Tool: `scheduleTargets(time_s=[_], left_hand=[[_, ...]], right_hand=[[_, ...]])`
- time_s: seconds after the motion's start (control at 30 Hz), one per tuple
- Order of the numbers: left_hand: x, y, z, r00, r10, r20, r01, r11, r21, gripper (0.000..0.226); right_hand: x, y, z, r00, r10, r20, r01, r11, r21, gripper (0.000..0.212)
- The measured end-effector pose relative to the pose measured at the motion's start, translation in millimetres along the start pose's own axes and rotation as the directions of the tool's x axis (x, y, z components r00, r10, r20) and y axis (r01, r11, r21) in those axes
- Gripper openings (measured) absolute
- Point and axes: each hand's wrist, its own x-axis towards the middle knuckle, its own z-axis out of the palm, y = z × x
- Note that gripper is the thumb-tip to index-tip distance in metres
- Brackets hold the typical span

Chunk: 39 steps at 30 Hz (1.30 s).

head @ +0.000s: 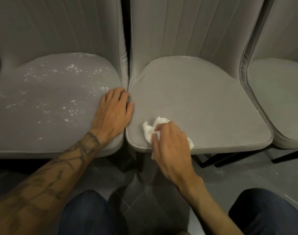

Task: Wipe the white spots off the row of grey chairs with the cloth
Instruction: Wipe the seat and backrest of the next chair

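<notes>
On middle chair (pixel 204 102), right hand (pixel 172 146) gripping white cloth (pixel 149 131), left hand (pixel 113 112) resting open on spotted left chair (pixel 43 99)

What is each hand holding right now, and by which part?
The right hand grips the crumpled white cloth around its middle, bunched under the fingers. The left hand holds nothing; it rests on the spotted grey chair seat.

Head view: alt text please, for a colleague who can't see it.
The right hand holds a white cloth on the middle chair's seat, which looks mostly clean. The left hand rests on the left chair's seat, dotted with white spots.
</notes>
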Motion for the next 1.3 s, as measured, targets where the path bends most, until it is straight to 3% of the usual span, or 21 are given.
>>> scheduleTargets(time_s=[0.1,0.23,0.37,0.6,0.77,0.97,1.1,1.2,1.3], left_hand=[[0.7,0.9,-0.8,0.999,-0.021,0.032,0.021,1.000,-0.018,0.025],[0.1,1.0,-3.1,0.997,-0.039,0.068,0.042,0.998,-0.040,0.028],[-0.2,1.9,-3.6,0.997,-0.040,0.058,0.042,0.999,-0.031,0.028],[0.8,1.3,-3.1,0.997,-0.038,0.070,0.040,0.999,-0.023,0.030],[1.7,0.8,-3.0,0.998,-0.040,0.046,0.041,0.999,-0.007,0.029],[0.0,1.9,-1.8,0.997,-0.054,0.062,0.055,0.998,-0.020,0.036],[0.3,1.0,-2.3,0.998,-0.039,0.050,0.040,0.999,-0.010,0.032],[-0.3,0.8,-2.2,0.998,-0.041,0.045,0.041,0.999,-0.005,0.031],[0.8,2.2,-3.2,0.998,-0.040,0.049,0.040,0.999,0.004,0.030]], right_hand=[[12.8,-21.3,14.1,0.980,-0.173,0.100,0.173,0.985,0.009,0.014],[50.3,-10.9,10.3,0.956,-0.217,0.197,0.215,0.976,0.034,0.023],[21.9,1.6,4.6,0.913,-0.325,0.249,0.323,0.945,0.047,0.020],[26.1,-37.0,22.9,0.940,-0.251,0.232,0.262,0.965,-0.019,0.022],[-4.1,4.7,-1.0,0.959,-0.199,0.200,0.202,0.979,0.008,0.013],[16.8,-27.4,13.5,0.961,-0.183,0.209,0.200,0.978,-0.060,0.017],[2.1,4.2,-5.4,0.956,-0.212,0.204,0.230,0.971,-0.065,0.015],[-11.3,37.7,-26.7,0.977,-0.142,0.161,0.158,0.983,-0.091,0.015],[-7.7,24.7,-22.0,0.985,-0.113,0.132,0.123,0.990,-0.075,0.014]])
